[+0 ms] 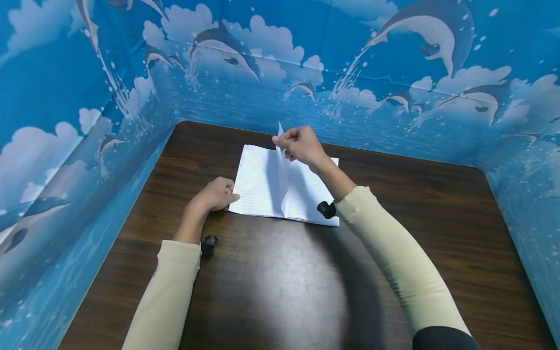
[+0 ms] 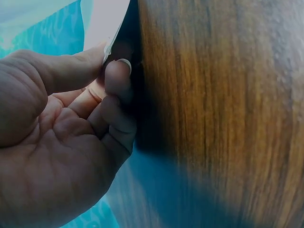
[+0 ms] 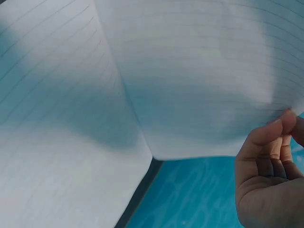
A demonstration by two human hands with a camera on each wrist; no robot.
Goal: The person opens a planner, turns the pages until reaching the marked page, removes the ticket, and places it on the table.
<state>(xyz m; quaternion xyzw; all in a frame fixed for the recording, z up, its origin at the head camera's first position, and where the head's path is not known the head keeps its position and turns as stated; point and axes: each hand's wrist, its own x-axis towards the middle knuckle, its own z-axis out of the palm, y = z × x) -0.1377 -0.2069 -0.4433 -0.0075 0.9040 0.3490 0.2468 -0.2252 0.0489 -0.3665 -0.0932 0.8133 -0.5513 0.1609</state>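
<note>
An open notebook (image 1: 258, 180) with lined white pages lies on the dark wooden table. At its left edge, my left hand (image 1: 217, 194) pinches the lower left corner between thumb and fingers; the left wrist view shows the thumb (image 2: 78, 66) on top and curled fingers beneath. My right hand (image 1: 302, 146) is above the notebook's far side, pinching the edge of a single page (image 1: 282, 180) that stands upright from the middle fold. From the right wrist view, that raised page (image 3: 199, 80) shows faint ruled lines, with the right hand (image 3: 270, 175) at its outer corner.
The brown wooden table (image 1: 420, 233) extends around the notebook on every side. A blue cloth backdrop (image 1: 271, 73) printed with dolphins and clouds stands along the far, left and right edges. A small black device (image 1: 326, 210) on the right wrist hangs over the right-hand page.
</note>
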